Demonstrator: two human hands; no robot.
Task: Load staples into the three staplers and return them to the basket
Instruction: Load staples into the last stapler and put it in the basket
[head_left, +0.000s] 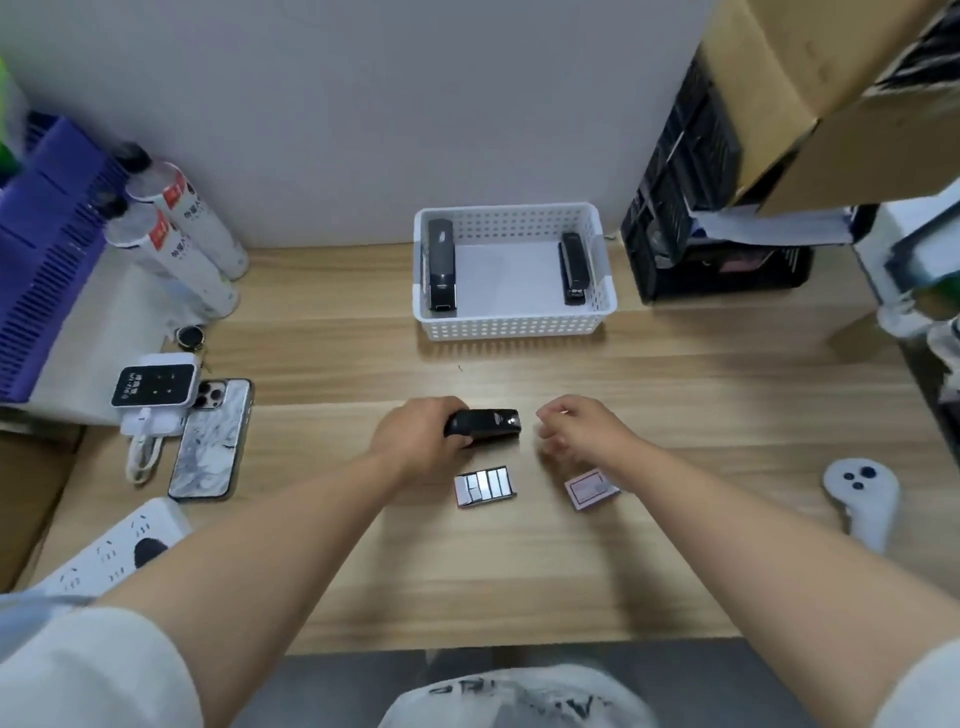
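A black stapler lies on its side on the wooden table, and my left hand grips its left end. My right hand hovers just right of the stapler with loosely curled fingers and holds nothing. An open tray of staple strips lies just below the stapler. The box sleeve sits under my right wrist. The white perforated basket stands behind, with one black stapler along its left wall and another along its right wall.
On the left lie a phone, a white charger, a power strip and two tubes. A white controller rests at the right. Black crates and a cardboard box stand at the back right.
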